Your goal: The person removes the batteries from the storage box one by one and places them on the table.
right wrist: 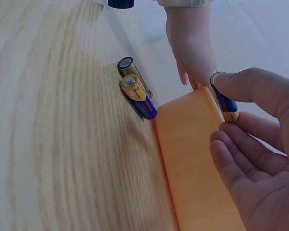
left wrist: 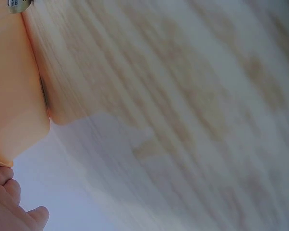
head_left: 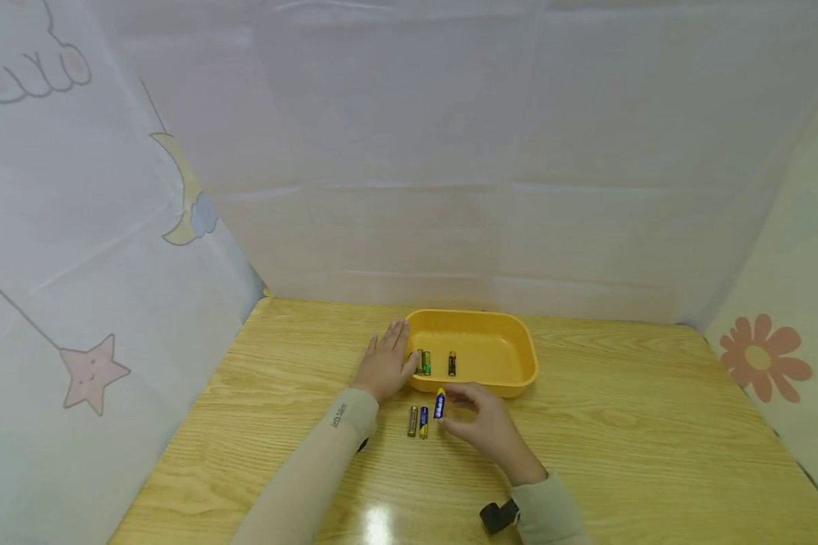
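Blue-and-yellow battery (head_left: 439, 403): I have it off the table (head_left: 654, 424), pinched by its two ends between the thumb and fingers of the right hand (head_left: 480, 424), just beside the near edge of the orange tray (head_left: 491, 356). Below the tray's near-left corner, two more lie side by side on the table, a gold-and-dark battery (head_left: 412, 421) and a second blue-and-yellow one (head_left: 424, 422).

My left hand (head_left: 385, 367) rests on the tray's left edge, fingers fairly straight and thumb apart from them, reaching inside; I cannot tell whether the thumb touches a battery there. Inside, against the near edge, I see a green battery (head_left: 427, 363) with a darker one (head_left: 420, 362) beside it near the left corner, and a black battery (head_left: 452, 363) farther right. Behind the table's far edge hangs a pale sheet (head_left: 409, 227).
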The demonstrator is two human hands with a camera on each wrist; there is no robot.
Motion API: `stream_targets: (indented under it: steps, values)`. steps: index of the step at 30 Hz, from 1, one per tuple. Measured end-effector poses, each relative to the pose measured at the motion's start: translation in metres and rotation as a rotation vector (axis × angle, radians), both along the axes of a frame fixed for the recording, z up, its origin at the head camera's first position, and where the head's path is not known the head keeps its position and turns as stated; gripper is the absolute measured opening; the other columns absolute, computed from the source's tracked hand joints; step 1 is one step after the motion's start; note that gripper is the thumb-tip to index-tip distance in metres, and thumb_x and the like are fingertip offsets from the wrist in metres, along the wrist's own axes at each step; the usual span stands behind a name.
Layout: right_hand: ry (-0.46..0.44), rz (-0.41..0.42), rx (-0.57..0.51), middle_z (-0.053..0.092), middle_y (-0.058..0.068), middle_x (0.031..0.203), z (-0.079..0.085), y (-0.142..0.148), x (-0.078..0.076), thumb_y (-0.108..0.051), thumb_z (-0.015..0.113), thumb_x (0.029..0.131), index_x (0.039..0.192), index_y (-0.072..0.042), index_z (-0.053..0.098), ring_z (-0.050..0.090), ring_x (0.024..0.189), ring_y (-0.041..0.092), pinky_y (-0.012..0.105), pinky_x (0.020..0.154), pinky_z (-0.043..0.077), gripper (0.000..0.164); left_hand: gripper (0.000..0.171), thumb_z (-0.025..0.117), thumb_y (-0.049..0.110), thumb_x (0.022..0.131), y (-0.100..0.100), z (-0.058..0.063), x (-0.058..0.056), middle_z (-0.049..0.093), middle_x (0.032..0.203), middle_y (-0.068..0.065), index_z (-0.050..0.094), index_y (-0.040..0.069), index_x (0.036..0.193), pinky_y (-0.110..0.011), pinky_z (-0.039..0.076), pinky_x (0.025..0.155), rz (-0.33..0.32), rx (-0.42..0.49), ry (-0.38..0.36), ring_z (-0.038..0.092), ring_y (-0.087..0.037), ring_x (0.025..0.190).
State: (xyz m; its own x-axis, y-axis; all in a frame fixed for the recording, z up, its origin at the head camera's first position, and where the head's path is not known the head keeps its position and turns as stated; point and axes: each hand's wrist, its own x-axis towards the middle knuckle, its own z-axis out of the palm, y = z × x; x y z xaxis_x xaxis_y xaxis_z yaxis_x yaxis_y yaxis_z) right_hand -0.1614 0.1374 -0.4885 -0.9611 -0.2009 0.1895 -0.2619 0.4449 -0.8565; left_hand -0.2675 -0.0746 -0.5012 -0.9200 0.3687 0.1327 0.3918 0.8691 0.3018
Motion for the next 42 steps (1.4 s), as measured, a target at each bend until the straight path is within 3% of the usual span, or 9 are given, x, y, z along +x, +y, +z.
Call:
stream_targets:
  steps: [8, 17, 28, 42]
  values:
    - [-0.029, 0.011, 0.013, 0.068, 0.007, 0.115, -0.008, -0.002, 0.0, 0.002, 0.084, 0.078, 0.122, -0.002, 0.069, 0.066, 0.107, 0.03, 0.04, 0.096, 0.056, 0.047, 0.069, 0.033, 0.046, 0.109, 0.0, 0.0, 0.0, 0.014, 0.169, -0.008, 0.015, 0.005, 0.162, -0.055, 0.016, 0.124, 0.0, 0.011, -0.006, 0.01, -0.022, 0.156]
    - [-0.071, 0.012, 0.069, 0.068, 0.006, 0.116, -0.014, -0.004, -0.004, -0.002, 0.085, 0.079, 0.123, -0.003, 0.069, 0.066, 0.104, 0.023, 0.037, 0.092, 0.057, 0.047, 0.07, 0.032, 0.047, 0.109, 0.001, 0.004, 0.003, 0.013, 0.169, -0.009, 0.014, 0.005, 0.162, -0.054, 0.016, 0.124, 0.0, 0.014, -0.018, 0.01, -0.022, 0.156]
    - [-0.172, 0.018, 0.078, 0.067, 0.007, 0.12, -0.02, -0.004, -0.003, -0.01, 0.084, 0.081, 0.126, -0.004, 0.069, 0.064, 0.105, 0.021, 0.037, 0.091, 0.057, 0.048, 0.068, 0.036, 0.043, 0.109, 0.001, 0.001, 0.0, 0.017, 0.169, -0.011, 0.015, 0.005, 0.162, -0.055, 0.016, 0.124, 0.001, 0.014, -0.002, 0.011, -0.023, 0.156]
    - [-0.175, 0.08, 0.098, 0.067, 0.011, 0.121, -0.027, -0.003, -0.009, -0.008, 0.082, 0.082, 0.128, 0.001, 0.067, 0.065, 0.103, 0.022, 0.036, 0.09, 0.057, 0.049, 0.068, 0.036, 0.043, 0.11, 0.0, 0.001, 0.001, 0.016, 0.169, -0.012, 0.015, 0.005, 0.162, -0.054, 0.016, 0.124, -0.001, 0.02, -0.008, 0.012, -0.024, 0.155]
